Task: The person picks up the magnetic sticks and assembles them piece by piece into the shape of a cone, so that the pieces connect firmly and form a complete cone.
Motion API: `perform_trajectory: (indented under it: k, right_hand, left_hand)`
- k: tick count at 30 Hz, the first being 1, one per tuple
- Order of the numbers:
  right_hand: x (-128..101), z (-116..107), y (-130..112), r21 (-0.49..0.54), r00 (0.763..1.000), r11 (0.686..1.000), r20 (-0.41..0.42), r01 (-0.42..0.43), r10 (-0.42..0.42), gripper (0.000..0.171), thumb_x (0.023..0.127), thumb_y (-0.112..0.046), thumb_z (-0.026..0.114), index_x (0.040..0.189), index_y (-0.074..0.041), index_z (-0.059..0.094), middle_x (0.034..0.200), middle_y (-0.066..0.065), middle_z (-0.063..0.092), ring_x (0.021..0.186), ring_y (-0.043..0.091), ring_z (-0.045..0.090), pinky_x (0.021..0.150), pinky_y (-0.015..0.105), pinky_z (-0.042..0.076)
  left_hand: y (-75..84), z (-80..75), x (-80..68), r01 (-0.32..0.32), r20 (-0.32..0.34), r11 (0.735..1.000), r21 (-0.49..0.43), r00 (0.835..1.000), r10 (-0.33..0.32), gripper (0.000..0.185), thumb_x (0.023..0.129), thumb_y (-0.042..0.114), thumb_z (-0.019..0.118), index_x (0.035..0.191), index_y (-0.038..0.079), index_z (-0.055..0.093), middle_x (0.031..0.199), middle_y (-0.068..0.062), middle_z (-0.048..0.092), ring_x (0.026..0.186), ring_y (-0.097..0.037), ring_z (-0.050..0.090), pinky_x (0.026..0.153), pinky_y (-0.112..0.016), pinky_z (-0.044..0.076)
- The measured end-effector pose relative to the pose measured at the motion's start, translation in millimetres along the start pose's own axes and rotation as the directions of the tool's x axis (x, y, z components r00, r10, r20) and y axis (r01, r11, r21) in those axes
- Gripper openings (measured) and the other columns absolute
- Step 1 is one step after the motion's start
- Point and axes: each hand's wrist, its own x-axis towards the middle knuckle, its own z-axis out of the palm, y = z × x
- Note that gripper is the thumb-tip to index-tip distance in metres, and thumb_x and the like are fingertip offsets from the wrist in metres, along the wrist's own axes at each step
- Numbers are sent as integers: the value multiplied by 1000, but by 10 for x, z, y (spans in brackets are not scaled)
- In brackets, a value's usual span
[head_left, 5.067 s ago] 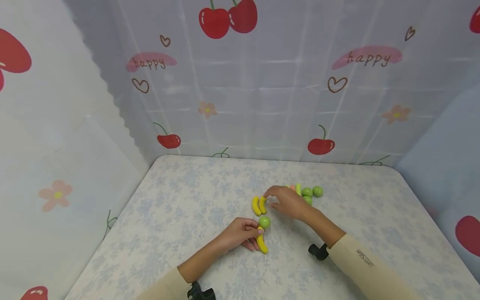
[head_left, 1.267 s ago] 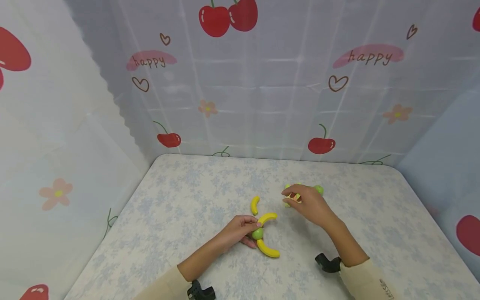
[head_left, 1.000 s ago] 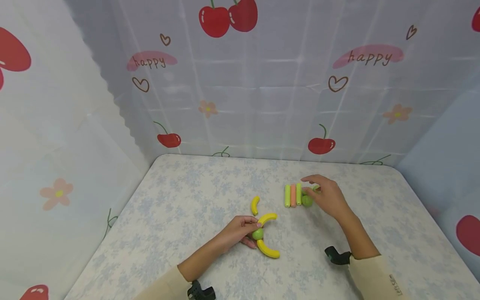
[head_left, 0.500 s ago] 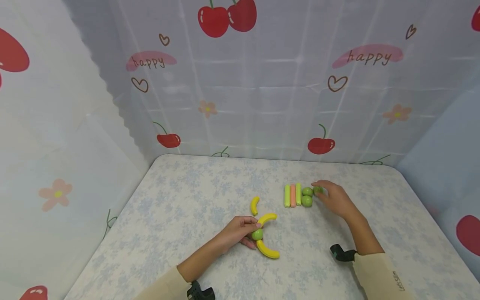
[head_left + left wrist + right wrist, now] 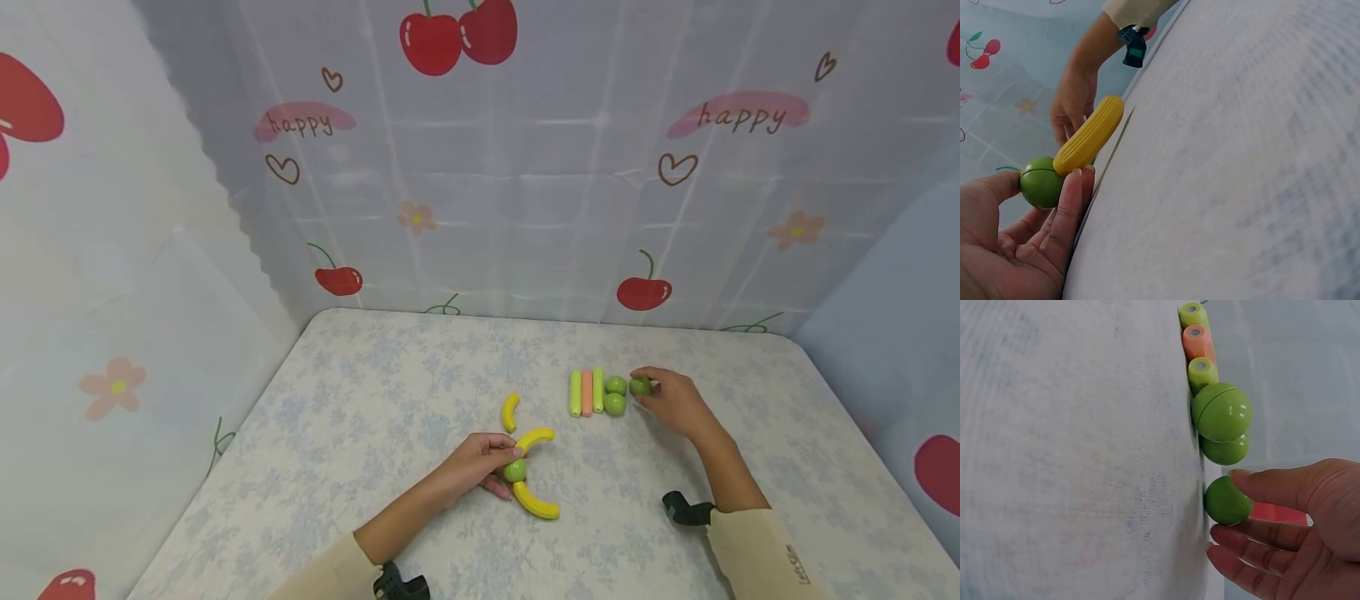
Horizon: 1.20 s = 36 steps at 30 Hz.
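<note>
Glossy, smooth green balls; ridged yellow piece, seemingly plastic.

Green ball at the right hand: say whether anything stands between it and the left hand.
Yes: the nearer of two green balls stands first in line; that line then skims the sticks, and a yellow banana lies at the left hand.
</note>
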Motion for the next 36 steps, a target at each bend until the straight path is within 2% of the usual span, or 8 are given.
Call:
perform_trajectory:
  k: [4,13,21,26,30,36]
  right_hand:
    - [1,-10,16,6,1000,1000,-4,-16,16,39,90,-1,73,127,5,63,123,30,63,101,42,64,74,46,57]
    - [0,-11,74,3,999,999,-29,-39,39,29,91,-4,73,118,4,66,114,30,66,101,45,65,71,45,58]
    - [-22,-118,-39,-8,996,1000,-90,-23,22,30,91,-8,75,119,1,66,112,28,68,97,40,67,77,51,58]
    - [-62,-158,-182,18,990,999,-134,36,-33,30,90,-7,77,118,0,67,109,24,71,94,36,68,77,49,58]
    - [-99,-171,-303,56,981,990,-152,129,-119,31,90,-5,77,119,0,67,109,21,71,93,35,68,75,48,59]
    - [-123,-103,-445,93,969,970,-128,223,-210,32,89,-5,79,119,-2,68,111,15,71,92,30,69,76,45,60]
  left_hand:
    - [-3,-2,-1,-5,2,1000,-1,1000,5,34,102,28,64,121,-1,68,99,-13,72,73,-21,73,63,-32,61]
    - [-23,-11,5,-10,16,1000,-12,1000,11,35,102,28,64,121,-1,68,99,-12,73,73,-21,73,62,-31,61]
    - [-15,-10,5,-6,17,1000,-10,1000,6,35,102,29,64,121,-1,67,98,-13,72,73,-21,72,62,-32,61]
    - [-3,-10,0,-2,17,1000,-10,1000,2,36,103,29,63,122,-1,66,99,-13,72,74,-21,72,63,-31,61]
    - [14,-17,-6,-8,23,1000,-9,1000,8,37,103,29,62,123,-2,66,99,-13,72,75,-20,72,63,-31,61]
    - [23,-16,-16,-24,45,999,-24,999,25,39,104,28,60,125,-4,64,100,-14,74,77,-19,72,64,-30,61]
